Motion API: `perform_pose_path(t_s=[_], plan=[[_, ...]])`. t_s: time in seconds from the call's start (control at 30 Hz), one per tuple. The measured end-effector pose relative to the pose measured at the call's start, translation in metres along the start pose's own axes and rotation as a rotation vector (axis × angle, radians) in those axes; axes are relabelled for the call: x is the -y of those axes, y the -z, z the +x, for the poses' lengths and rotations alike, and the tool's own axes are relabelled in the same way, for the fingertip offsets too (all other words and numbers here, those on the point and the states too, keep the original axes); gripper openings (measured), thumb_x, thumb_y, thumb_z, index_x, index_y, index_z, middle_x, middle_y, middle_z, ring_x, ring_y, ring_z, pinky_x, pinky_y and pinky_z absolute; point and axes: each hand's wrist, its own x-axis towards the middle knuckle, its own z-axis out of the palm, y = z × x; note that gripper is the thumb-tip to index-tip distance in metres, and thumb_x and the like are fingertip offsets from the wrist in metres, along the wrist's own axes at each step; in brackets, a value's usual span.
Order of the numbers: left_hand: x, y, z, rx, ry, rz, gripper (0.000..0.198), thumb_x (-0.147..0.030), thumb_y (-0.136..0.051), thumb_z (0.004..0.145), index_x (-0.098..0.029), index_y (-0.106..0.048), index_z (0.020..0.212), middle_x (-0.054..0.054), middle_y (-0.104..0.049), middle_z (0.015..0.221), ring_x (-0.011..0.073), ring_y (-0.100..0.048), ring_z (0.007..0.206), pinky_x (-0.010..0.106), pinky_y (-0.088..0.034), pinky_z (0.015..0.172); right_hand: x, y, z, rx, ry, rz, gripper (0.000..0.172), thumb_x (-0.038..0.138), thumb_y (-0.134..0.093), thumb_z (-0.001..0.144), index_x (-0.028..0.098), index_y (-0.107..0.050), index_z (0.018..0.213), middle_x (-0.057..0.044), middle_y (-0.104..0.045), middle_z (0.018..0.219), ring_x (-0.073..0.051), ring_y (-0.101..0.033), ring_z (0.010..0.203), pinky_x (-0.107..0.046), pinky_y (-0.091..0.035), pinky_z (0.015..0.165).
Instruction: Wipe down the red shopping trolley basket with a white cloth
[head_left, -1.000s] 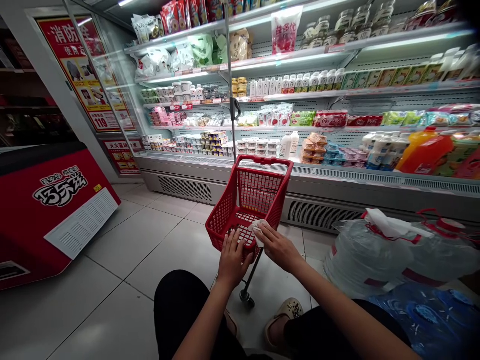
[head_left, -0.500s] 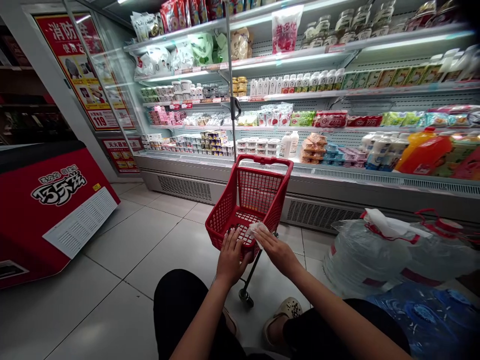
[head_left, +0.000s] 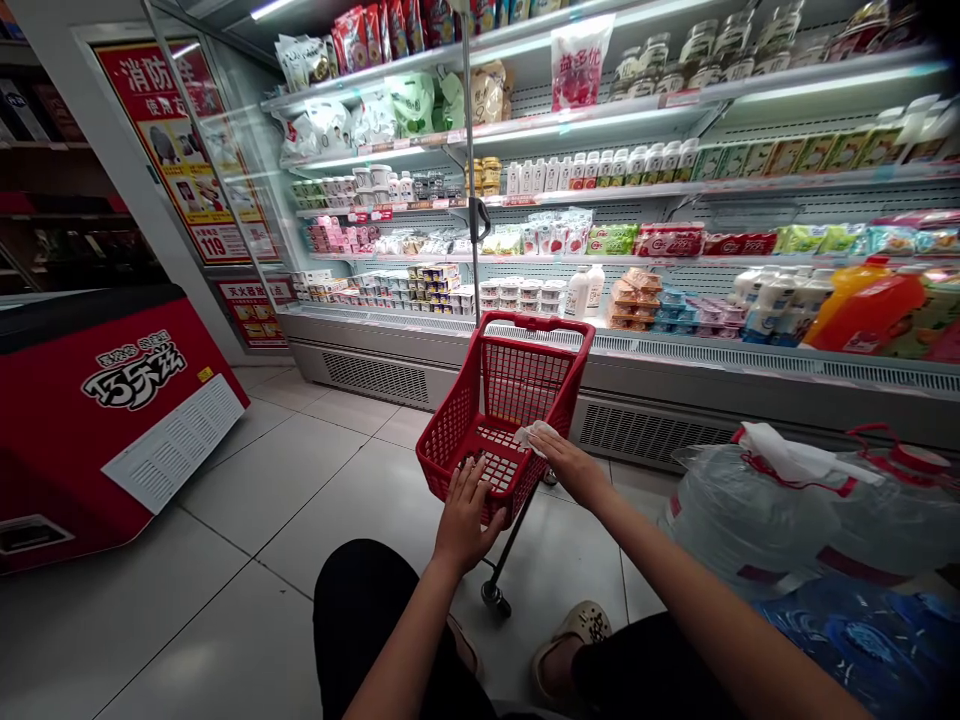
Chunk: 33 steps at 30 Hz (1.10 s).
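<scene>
Left hand (head_left: 466,508), open with fingers spread, at the near edge of a small red shopping cart (head_left: 454,415). Right hand (head_left: 571,468) grips a crumpled white tissue (head_left: 531,438) against the cart's right rim, slightly farther along. The cart lies straight ahead, its long axis running away from the person, handle (head_left: 534,323) at the far end, before a refrigerated display case (head_left: 360,338).

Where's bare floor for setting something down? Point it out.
Bare floor tiles spread between chest freezer and red shopping cart; a narrower strip separates cart from water jugs. Crowded: refrigerated shelves, and the cart's near half, around the left hand and right hand.
</scene>
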Motion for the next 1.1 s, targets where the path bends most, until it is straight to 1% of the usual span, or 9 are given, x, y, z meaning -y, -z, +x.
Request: perform_pose_path(t_s=[0.13,0.27,0.37,0.5,0.63,0.73,0.8,0.93,1.1], plan=[[0.002,0.002,-0.001,0.009,-0.016,0.027,0.053,-0.033,-0.063,0.096,-0.022,-0.05,0.147,0.012,-0.028,0.172,0.0313,-0.021,0.161,0.058,-0.028,0.128,0.032,0.003,-0.006,0.017,0.06,0.027,0.065,0.002,-0.044,0.1,0.022,-0.04,0.161,-0.009,-0.053,0.159,-0.022,-0.038,0.153,-0.045,-0.043,0.124],[-0.011,-0.003,0.004,-0.021,0.019,0.076,0.087,-0.036,-0.063,0.096,-0.019,-0.017,0.167,0.017,-0.019,0.174,0.0347,-0.019,0.161,0.06,-0.027,0.127,0.081,0.002,-0.013,0.042,0.182,0.074,0.063,0.003,-0.048,0.1,0.021,-0.044,0.159,-0.008,-0.058,0.155,-0.021,-0.042,0.152,-0.043,-0.044,0.124],[-0.024,-0.011,0.007,-0.04,0.017,0.058,0.1,-0.026,-0.06,0.092,-0.014,0.003,0.168,0.018,-0.018,0.174,0.0334,-0.019,0.162,0.057,-0.029,0.127,0.097,0.002,-0.016,0.051,0.249,0.091,0.058,0.004,-0.049,0.101,0.017,-0.046,0.157,-0.01,-0.058,0.153,-0.021,-0.042,0.151,-0.043,-0.044,0.124],[-0.03,-0.016,0.007,-0.027,-0.007,0.078,0.095,-0.027,-0.054,0.097,-0.015,0.007,0.168,0.016,-0.019,0.174,0.0315,-0.021,0.161,0.054,-0.033,0.126,0.067,0.003,-0.009,0.084,0.283,0.108,0.062,0.002,-0.048,0.099,0.02,-0.045,0.158,-0.01,-0.058,0.154,-0.02,-0.043,0.151,-0.043,-0.044,0.123],[-0.026,-0.014,0.004,0.027,-0.024,0.152,0.093,-0.028,-0.057,0.096,-0.016,-0.001,0.169,0.016,-0.014,0.175,0.0322,-0.022,0.161,0.053,-0.032,0.126,0.008,0.004,0.007,0.094,0.154,0.085,0.066,-0.003,-0.045,0.094,0.024,-0.05,0.154,-0.007,-0.059,0.154,-0.019,-0.047,0.148,-0.044,-0.045,0.122],[-0.024,-0.013,0.003,0.048,-0.025,0.17,0.094,-0.027,-0.06,0.094,-0.017,-0.004,0.169,0.015,-0.013,0.176,0.0314,-0.023,0.16,0.052,-0.032,0.126,-0.018,0.004,0.015,0.098,0.022,0.042,0.06,-0.001,-0.047,0.092,0.024,-0.06,0.145,-0.007,-0.063,0.148,-0.021,-0.051,0.146,-0.043,-0.045,0.121],[-0.023,-0.011,0.003,0.058,-0.029,0.158,0.095,-0.025,-0.061,0.092,-0.017,-0.006,0.169,0.014,-0.014,0.176,0.0308,-0.025,0.16,0.051,-0.031,0.127,-0.019,0.003,0.018,0.086,-0.016,0.028,0.052,0.002,-0.049,0.094,0.024,-0.063,0.139,-0.008,-0.066,0.144,-0.022,-0.052,0.145,-0.044,-0.045,0.122],[-0.016,-0.004,0.004,0.075,-0.062,0.115,0.093,-0.023,-0.061,0.091,-0.02,-0.01,0.169,0.012,-0.018,0.175,0.0296,-0.025,0.16,0.051,-0.031,0.127,0.003,0.001,0.019,0.016,-0.048,0.006,0.038,0.01,-0.049,0.101,0.021,-0.065,0.134,-0.011,-0.07,0.136,-0.025,-0.053,0.144,-0.047,-0.046,0.121],[-0.003,0.003,0.001,0.052,-0.053,0.113,0.086,-0.03,-0.06,0.096,-0.021,-0.014,0.168,0.012,-0.022,0.174,0.0294,-0.026,0.16,0.052,-0.032,0.127,0.039,-0.003,0.014,-0.009,-0.002,0.028,0.047,0.007,-0.047,0.1,0.022,-0.061,0.142,-0.009,-0.069,0.139,-0.023,-0.053,0.144,-0.047,-0.044,0.122]])
